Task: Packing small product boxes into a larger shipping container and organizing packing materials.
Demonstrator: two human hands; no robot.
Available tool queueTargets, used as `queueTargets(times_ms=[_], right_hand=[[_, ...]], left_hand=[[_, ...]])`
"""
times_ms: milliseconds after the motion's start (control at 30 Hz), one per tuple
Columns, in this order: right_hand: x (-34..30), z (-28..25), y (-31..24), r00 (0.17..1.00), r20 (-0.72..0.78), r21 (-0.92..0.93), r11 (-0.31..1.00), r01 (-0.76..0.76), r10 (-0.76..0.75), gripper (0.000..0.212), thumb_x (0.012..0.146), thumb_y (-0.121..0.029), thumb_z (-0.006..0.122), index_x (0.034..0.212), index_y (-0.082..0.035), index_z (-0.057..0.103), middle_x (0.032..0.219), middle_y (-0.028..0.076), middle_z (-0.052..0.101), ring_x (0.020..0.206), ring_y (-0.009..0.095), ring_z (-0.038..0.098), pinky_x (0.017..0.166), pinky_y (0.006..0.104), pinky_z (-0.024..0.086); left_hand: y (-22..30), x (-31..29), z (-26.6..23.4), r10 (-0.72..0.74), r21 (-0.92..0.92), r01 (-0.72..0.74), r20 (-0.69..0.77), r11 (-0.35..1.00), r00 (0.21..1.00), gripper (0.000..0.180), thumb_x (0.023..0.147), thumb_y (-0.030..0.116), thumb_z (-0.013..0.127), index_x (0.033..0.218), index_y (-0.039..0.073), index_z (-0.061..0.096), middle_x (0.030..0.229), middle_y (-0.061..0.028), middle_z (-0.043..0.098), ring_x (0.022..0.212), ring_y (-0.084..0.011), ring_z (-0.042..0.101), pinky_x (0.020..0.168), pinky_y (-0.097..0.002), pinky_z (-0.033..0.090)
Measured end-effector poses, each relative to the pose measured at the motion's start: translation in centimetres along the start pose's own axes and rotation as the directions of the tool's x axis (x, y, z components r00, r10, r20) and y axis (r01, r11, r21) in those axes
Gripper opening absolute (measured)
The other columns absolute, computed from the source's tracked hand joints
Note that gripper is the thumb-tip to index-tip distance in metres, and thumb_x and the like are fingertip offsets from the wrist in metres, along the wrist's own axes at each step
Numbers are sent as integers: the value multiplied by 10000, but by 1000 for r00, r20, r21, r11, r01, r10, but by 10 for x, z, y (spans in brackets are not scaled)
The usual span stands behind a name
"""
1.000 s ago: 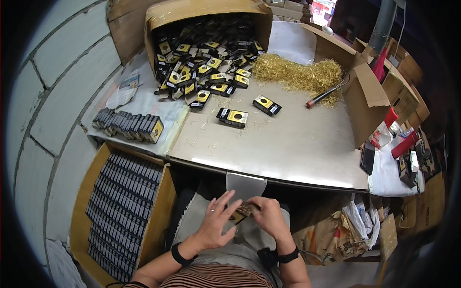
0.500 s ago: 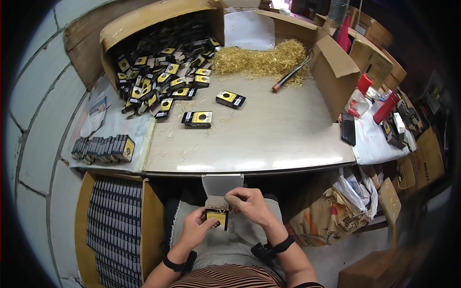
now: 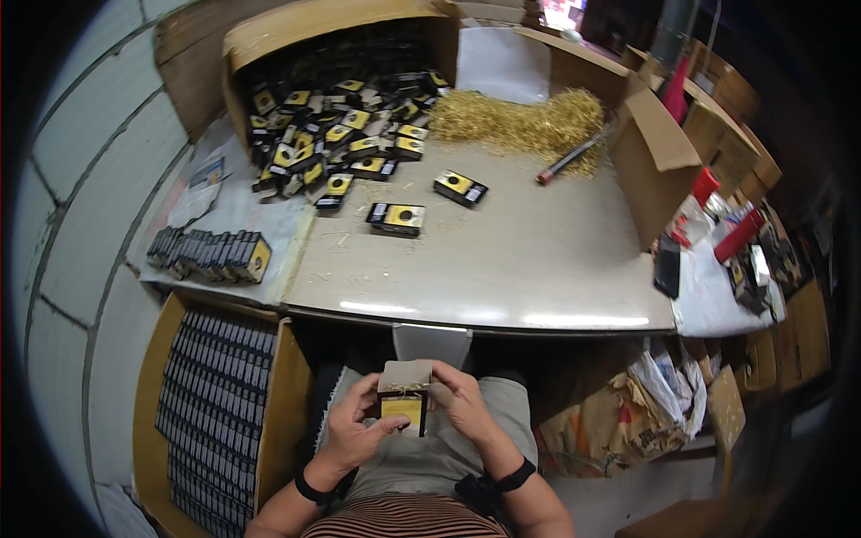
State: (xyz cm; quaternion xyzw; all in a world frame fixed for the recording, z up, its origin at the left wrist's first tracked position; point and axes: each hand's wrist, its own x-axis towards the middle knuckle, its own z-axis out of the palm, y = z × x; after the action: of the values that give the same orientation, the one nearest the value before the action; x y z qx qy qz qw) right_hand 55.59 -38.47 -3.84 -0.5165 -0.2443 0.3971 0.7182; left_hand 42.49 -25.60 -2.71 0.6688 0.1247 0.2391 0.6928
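Above my lap I hold a small black-and-yellow carton (image 3: 401, 408) upright, its pale top flap raised. Thin gold-coloured pins show at its open mouth. My left hand (image 3: 357, 426) is closed round the carton's left side, the thumb lying across the yellow front. At the right edge, by the mouth and flap, my right hand (image 3: 462, 405) is closed on the carton, with some fingertips hidden behind it. Beyond my hands, two like cartons lie on the table: one black-and-yellow carton (image 3: 395, 220) nearer and another yellow-faced carton (image 3: 460, 188) farther right.
A big cardboard box (image 3: 235, 85) on its side spills many cartons. A heap of gold pins (image 3: 520, 121) lies at the back with a dark-handled rod (image 3: 569, 161). Packed cartons fill a floor box (image 3: 285, 386) at left; a carton row (image 3: 211, 254) stands above. A phone (image 3: 666, 267) lies right.
My right hand has moved from above the carton's mouth to its right edge. The flap now stands more upright. The whole view has shifted, with the table appearing farther right.
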Motion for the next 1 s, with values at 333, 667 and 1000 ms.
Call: queueTargets(times_ms=[333, 667, 1000], right_hand=[[12, 29, -2, 995, -22, -74, 993, 92, -94, 410, 980, -208, 358, 1297, 37, 447, 1004, 129, 652, 875, 163, 617, 815, 278, 492], [-1, 32, 1, 987, -160, 144, 989, 42, -19, 518, 913, -296, 634, 1302, 11, 481, 1100, 82, 606, 982, 129, 574, 875, 269, 464], [-4, 23, 7, 991, -30, 393, 913, -107, 129, 470, 965, -348, 500, 1268, 11, 513, 1046, 63, 615, 959, 134, 584, 865, 278, 475]], left_hand=[[6, -8, 6, 439, 642, -527, 311, 557, 843, 580, 673, 239, 845, 1135, 1, 587, 850, -151, 665, 726, -201, 676, 621, -265, 547], [-5, 0, -1, -37, 41, 34, 72, 999, 997, 371, 802, 32, 735, 1086, 7, 497, 946, -98, 639, 832, -122, 649, 704, -238, 551], [-8, -1, -1, 290, 475, -353, 204, 806, 935, 509, 710, 184, 832, 1064, 13, 508, 735, -97, 653, 603, -164, 663, 525, -249, 523]])
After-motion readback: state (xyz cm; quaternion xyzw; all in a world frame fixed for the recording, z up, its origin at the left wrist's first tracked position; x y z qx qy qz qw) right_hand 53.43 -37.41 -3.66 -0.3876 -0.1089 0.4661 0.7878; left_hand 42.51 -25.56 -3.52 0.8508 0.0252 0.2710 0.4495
